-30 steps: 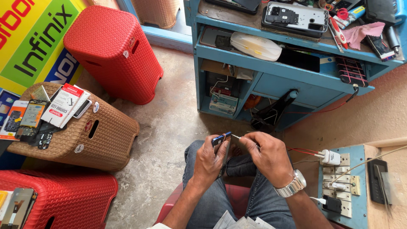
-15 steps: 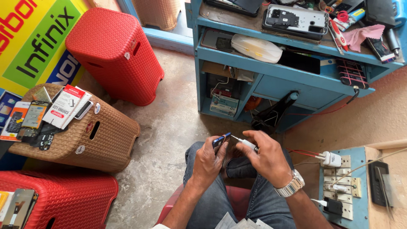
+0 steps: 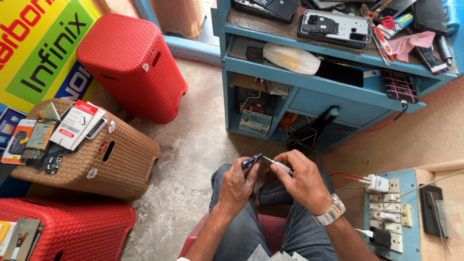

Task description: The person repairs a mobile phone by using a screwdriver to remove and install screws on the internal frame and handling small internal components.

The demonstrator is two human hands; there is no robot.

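Two hands over lap | left hand (image 3: 237,186) gripping phone (image 3: 251,162) | right hand (image 3: 302,181) pinching screwdriver (image 3: 279,165)

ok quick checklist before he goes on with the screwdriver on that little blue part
1. Left hand has the small blue part in its grip: ok.
2. Right hand holds the screwdriver: ok.
3. Tip points at the part: ok; seated in a screw: cannot tell.
4. Work held over the lap, clear of the blue workbench: ok.
5. Red wires by the right wrist, near the switchboard: touching the hand: cannot tell.
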